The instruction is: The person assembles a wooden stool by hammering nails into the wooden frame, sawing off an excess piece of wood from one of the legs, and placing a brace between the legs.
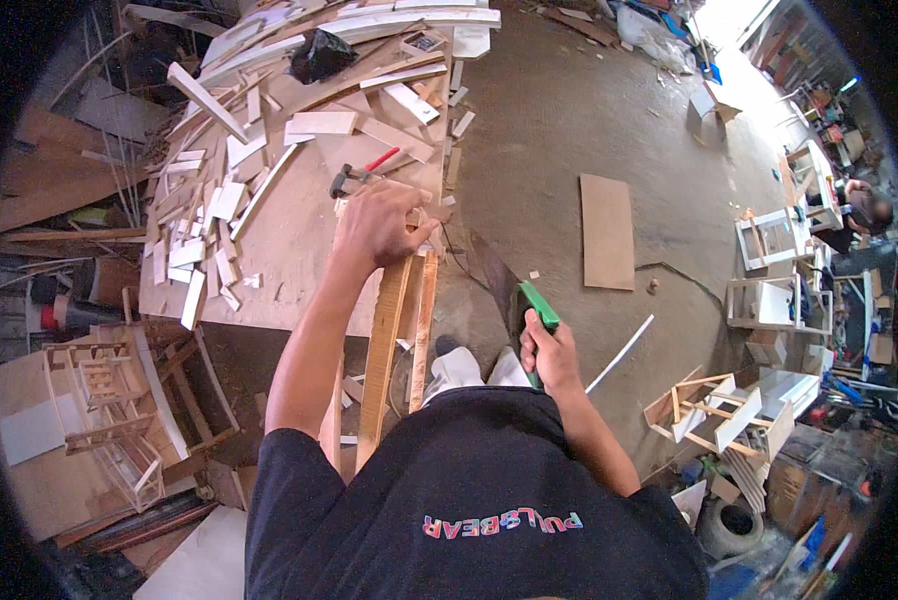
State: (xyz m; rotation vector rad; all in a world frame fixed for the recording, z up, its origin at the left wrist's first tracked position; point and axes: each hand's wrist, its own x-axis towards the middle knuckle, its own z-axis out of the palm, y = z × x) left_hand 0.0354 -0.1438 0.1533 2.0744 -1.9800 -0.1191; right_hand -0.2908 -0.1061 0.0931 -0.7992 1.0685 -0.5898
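Observation:
My right hand [549, 352] is wrapped round the green handle [537, 303] of a handsaw. The saw's dark blade [496, 272] points forward and left, apart from the wood, over the floor beside the table. My left hand [381, 222] lies over the far ends of long wooden strips at the table's edge, fingers curled down and partly hidden. One yellowish strip [384, 350] runs from under that hand back toward my body, and a narrower strip [422, 325] lies to its right. Just beyond my left hand is a hammer [347, 180] near a red-handled tool [381, 158].
The worktable [269, 290] carries many loose wood offcuts [214, 215] and a black plastic bag [322, 57]. A brown board [606, 232] and a thin white strip [621, 353] lie on the floor. Wooden frames [724, 410] stand at right; another person [862, 208] is far right.

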